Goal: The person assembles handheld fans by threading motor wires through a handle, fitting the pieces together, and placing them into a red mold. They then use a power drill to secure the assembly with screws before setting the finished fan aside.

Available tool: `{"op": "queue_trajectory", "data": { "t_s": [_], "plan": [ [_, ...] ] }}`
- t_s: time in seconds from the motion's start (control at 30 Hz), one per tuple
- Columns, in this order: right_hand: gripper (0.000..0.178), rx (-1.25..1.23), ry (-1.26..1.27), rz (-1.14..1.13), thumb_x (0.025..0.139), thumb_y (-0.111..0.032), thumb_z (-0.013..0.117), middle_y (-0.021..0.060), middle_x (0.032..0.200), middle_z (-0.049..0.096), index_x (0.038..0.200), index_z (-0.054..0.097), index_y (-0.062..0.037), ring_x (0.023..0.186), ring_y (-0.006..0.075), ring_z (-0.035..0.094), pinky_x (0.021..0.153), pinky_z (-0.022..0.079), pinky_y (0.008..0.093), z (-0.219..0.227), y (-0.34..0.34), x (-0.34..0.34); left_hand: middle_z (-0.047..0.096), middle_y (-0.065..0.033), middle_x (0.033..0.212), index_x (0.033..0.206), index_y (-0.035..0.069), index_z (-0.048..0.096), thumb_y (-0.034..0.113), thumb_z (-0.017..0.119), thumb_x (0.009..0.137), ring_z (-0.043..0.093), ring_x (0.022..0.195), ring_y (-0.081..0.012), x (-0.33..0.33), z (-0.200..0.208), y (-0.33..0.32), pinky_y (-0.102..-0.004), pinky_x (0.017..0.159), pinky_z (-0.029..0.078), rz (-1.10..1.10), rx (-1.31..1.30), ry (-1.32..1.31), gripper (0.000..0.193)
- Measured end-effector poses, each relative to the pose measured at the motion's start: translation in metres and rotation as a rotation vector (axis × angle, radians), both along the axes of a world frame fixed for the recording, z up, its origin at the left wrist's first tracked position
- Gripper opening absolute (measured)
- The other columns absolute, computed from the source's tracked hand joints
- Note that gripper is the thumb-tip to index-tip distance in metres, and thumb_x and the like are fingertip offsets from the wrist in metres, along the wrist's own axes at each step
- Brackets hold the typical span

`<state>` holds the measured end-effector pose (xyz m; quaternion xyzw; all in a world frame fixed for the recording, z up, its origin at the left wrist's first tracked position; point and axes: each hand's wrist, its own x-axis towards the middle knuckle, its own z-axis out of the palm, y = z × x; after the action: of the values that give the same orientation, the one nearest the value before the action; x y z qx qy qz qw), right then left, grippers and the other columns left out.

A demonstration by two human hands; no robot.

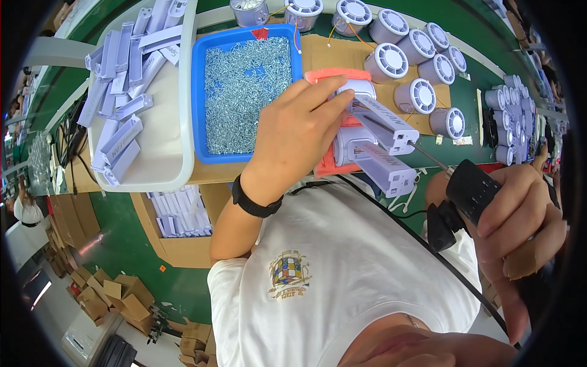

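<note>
- Nearest, the right hand point(520, 226) has its fingers wrapped tight around a black electric screwdriver point(480, 189), whose thin bit points left and away at the workpiece.
- Further off, the left hand point(299, 131) presses down, fingers together and flat, on a pale lilac rectangular plastic housing point(382, 125) seated in an orange-red jig point(333, 162).
- That housing looks light, stiff and smooth, so likely slippery; holding its long flat sides seems safest.
- Left of the jig, a blue plastic tray of small silver screws point(244, 92).
- Farthest, round white-and-grey fan units point(416, 58) lie in rows on the green table.
</note>
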<state>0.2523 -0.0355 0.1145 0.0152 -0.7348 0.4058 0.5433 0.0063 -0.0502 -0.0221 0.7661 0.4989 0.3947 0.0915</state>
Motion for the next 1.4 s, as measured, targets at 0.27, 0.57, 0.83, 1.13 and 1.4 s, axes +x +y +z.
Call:
{"op": "queue_trajectory", "data": {
  "t_s": [0.27, 0.57, 0.83, 1.13, 1.4],
  "plan": [
    [0.075, 0.077, -0.129, -0.093, 0.072, -0.082, 0.071, -0.0045, 0.088, 0.06, 0.115, 0.064, -0.0211, 0.061, 0.0088, 0.058, 0.06, 0.045, 0.024, -0.008, -0.002, -0.02, 0.071, -0.0012, 0.116, 0.109, 0.01, 0.075, 0.009, 0.077, 0.078, 0.064, 0.083, -0.0223, -0.005, -0.006, -0.002, -0.0338, 0.071, 0.056, 0.023, -0.026, -0.004, 0.03],
    [0.081, 0.071, -0.125, -0.06, 0.073, -0.085, 0.066, -0.005, 0.088, 0.058, 0.122, 0.06, -0.0205, 0.064, 0.009, 0.058, 0.063, 0.044, 0.0253, -0.02, -0.001, -0.027, 0.071, -0.0007, 0.118, 0.109, 0.011, 0.075, 0.009, 0.077, 0.079, 0.066, 0.085, -0.0225, -0.01, -0.014, -0.005, -0.0336, 0.072, 0.057, 0.028, -0.021, -0.013, 0.03],
    [0.085, 0.07, -0.127, -0.028, 0.073, -0.087, 0.063, -0.0054, 0.088, 0.057, 0.126, 0.057, -0.0196, 0.066, 0.0091, 0.057, 0.064, 0.043, 0.026, -0.024, -0.001, -0.022, 0.071, 0.0004, 0.117, 0.109, 0.012, 0.076, 0.01, 0.077, 0.079, 0.066, 0.086, -0.0218, -0.011, -0.017, -0.003, -0.0333, 0.072, 0.057, 0.033, -0.021, -0.015, 0.03],
    [0.074, 0.005, -0.187, 0.069, 0.071, -0.087, 0.064, -0.0054, 0.089, 0.059, 0.092, 0.061, -0.0158, 0.066, 0.0107, 0.061, 0.064, 0.046, 0.0268, -0.027, 0.005, -0.035, 0.071, 0.0018, 0.116, 0.107, 0.014, 0.076, 0.012, 0.076, 0.08, 0.067, 0.089, -0.0218, -0.015, -0.025, -0.006, -0.0338, 0.073, 0.057, 0.071, -0.034, 0.013, 0.028],
    [0.074, 0.023, -0.137, 0.044, 0.068, -0.089, 0.064, -0.0069, 0.087, 0.059, 0.078, 0.057, -0.0155, 0.067, 0.0107, 0.06, 0.065, 0.044, 0.0283, -0.031, -0.004, -0.027, 0.071, 0.0023, 0.116, 0.106, 0.015, 0.076, 0.012, 0.076, 0.08, 0.068, 0.092, -0.0217, -0.018, -0.035, -0.007, -0.0342, 0.074, 0.058, 0.054, 0.024, -0.019, 0.026]
  ]
}}
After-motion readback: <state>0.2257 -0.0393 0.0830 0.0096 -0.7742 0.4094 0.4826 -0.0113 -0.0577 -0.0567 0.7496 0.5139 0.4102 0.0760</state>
